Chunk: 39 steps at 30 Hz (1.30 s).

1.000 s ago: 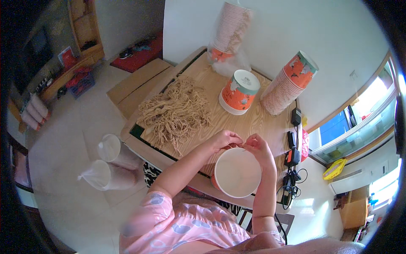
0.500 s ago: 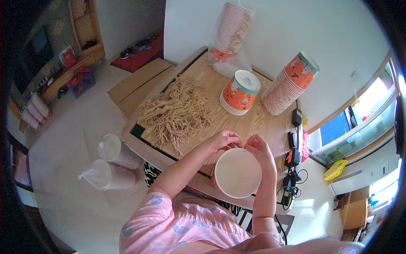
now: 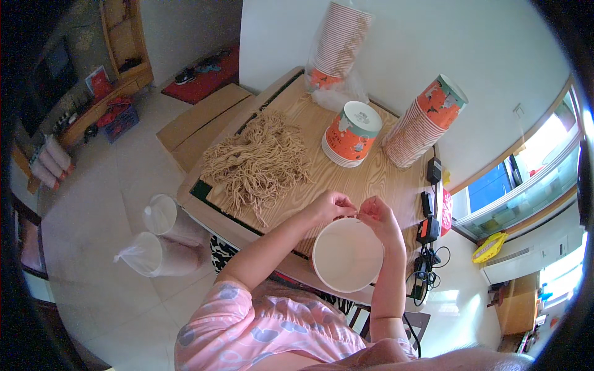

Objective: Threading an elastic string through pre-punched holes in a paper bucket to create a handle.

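Observation:
A white-lined paper tub stands at the near edge of the table, its round mouth facing up toward me. Over its far rim my left hand is closed in a pinch, the fingertips close to the other hand's. My right hand also pinches at that rim, with its wrist along the tub's right side. Whatever sits between the fingertips is too small to make out. Beyond my left forearm lies a tangled heap of tan cords. A short stack of upside-down orange and green tubs stands farther back.
A tall leaning stack of tubs rises at the back right, and a plastic-wrapped stack at the back. Black adapters and cables line the table's right edge. Bagged tubs rest on the floor at left, near a cardboard box.
My fingertips have drawn slightly closer together over the far rim. The tub's mouth has shifted a little, and less of its outer left side shows.

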Available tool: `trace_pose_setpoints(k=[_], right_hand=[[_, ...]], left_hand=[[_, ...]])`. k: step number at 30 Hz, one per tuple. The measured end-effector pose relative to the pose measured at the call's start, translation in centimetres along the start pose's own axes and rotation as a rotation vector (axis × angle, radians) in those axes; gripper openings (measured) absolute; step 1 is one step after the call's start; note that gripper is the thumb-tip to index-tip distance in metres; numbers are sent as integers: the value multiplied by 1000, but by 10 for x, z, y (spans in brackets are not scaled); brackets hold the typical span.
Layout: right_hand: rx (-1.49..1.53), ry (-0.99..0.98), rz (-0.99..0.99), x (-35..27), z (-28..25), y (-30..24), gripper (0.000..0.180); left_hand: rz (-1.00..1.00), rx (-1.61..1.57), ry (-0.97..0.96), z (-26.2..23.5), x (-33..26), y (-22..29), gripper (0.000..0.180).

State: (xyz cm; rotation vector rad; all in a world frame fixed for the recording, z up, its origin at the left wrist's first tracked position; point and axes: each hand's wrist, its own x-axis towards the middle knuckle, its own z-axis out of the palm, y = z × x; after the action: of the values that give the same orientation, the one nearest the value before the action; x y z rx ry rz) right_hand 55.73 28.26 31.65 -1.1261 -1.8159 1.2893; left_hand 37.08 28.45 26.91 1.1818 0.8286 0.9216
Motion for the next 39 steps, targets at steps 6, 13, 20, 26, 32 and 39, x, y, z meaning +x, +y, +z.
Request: trace_pose_setpoints(k=[6, 13, 20, 26, 32, 39], right_hand=[[-68, 25, -6, -27, 23, -33, 18], [-26, 97, 42, -73, 38, -34, 17], [-72, 107, 154, -104, 51, -30, 10], [-157, 80, 152, -92, 50, -50, 6], [-20, 104, 57, -89, 48, -34, 7], [-42, 106, 64, -88, 51, -34, 9]], left_hand=[[79, -3, 82, 19, -37, 16, 10], [86, -13, 156, 43, -79, 8, 10], [76, -45, 137, 54, -110, -3, 11], [127, 55, 225, 53, -112, 9, 11], [146, 78, 246, 54, -110, 7, 12], [137, 59, 244, 54, -112, 8, 9]])
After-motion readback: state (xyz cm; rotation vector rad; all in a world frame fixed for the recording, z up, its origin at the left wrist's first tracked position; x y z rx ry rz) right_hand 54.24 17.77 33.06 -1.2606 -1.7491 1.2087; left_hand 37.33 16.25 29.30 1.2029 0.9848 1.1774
